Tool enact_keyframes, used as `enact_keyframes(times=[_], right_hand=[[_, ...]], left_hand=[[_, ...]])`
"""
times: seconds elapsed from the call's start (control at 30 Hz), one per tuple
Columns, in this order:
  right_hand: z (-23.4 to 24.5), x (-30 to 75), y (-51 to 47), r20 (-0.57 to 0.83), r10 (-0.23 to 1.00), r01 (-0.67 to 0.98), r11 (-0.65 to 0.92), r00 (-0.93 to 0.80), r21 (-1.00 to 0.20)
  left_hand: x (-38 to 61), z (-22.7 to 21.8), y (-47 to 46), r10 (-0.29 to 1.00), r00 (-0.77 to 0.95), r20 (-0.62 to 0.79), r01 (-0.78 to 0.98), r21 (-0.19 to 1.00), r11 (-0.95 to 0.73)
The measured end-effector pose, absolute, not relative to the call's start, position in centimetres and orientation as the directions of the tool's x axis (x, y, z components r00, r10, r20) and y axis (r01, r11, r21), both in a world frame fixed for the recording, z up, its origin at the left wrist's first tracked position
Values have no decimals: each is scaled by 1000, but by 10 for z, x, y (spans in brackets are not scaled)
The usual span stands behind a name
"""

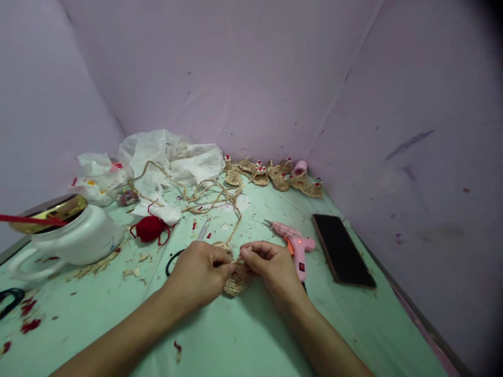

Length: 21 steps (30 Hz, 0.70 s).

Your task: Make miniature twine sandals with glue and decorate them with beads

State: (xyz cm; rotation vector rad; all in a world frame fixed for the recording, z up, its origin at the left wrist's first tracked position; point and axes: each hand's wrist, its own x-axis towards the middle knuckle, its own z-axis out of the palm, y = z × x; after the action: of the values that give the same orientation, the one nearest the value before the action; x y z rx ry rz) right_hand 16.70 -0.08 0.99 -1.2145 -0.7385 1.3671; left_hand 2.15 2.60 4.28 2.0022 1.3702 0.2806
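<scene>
Okay, from my end of the feed I log the coiled straw piece first; it sits left of the pink glue gun, near it and nearer the wearer, low over the green tabletop; the left hand has thumb and forefinger closed on its upper left edge; the right hand pinches at its upper right edge, between the coil and the glue gun; which strand sits in those right fingertips I can't tell.

By my guess the coil is light, dry and fairly rough, so little slip; the rounds look springy rather than stiff, likely to loosen if tugged by one strand; I'd hold it flat by the outer rim, thumb on top, and keep pressure off the middle.

The braided cord leads away beyond the hands and lies in loose loops, back and left of the glue gun; it looks soft and bendy, apt to snag, best taken close to the coil; a row of small woven pieces sits beyond the glue gun; a red yarn ball lies well left of it, a phone just right.
</scene>
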Motion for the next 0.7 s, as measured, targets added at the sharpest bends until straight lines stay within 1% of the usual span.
enact_keyframes(times=[0.07,0.1,0.2,0.27,0.3,0.4,0.47,0.53,0.6,0.63,0.67,0.7], right_hand=[[9,166,-3,-282,955,-395,-225,92,-891],[8,165,-4,-291,954,-422,-235,74,-876],[8,161,-8,-289,957,-462,-237,43,-855],[7,158,-10,-270,963,-476,-229,19,-849],[7,157,-10,-266,964,-479,-233,1,-846],[7,155,-10,-273,962,-465,-251,-21,-849],[9,157,-10,-267,963,-418,-252,-24,-873],[12,161,-9,-241,970,-293,-238,-27,-926],[16,169,-10,-197,980,-55,-195,30,-979],[17,173,-10,-165,983,98,-173,84,-980],[18,177,-11,-138,982,258,-168,131,-952],[18,179,-12,-123,979,412,-181,163,-893]], left_hand=[[19,45,26,881,422,-212,755,621,-212],[19,46,25,870,437,-230,746,632,-208],[18,53,24,788,550,-276,619,768,-164],[17,56,23,756,602,-258,543,826,-151],[17,57,23,757,607,-241,535,828,-166],[16,57,22,774,603,-193,569,784,-248],[16,56,21,763,619,-185,576,767,-282],[16,55,20,774,604,-190,618,725,-304],[16,56,19,824,531,-196,705,641,-302],[15,58,18,851,487,-196,756,584,-297],[14,60,17,876,444,-192,806,513,-296],[12,62,17,898,401,-178,855,423,-298]])
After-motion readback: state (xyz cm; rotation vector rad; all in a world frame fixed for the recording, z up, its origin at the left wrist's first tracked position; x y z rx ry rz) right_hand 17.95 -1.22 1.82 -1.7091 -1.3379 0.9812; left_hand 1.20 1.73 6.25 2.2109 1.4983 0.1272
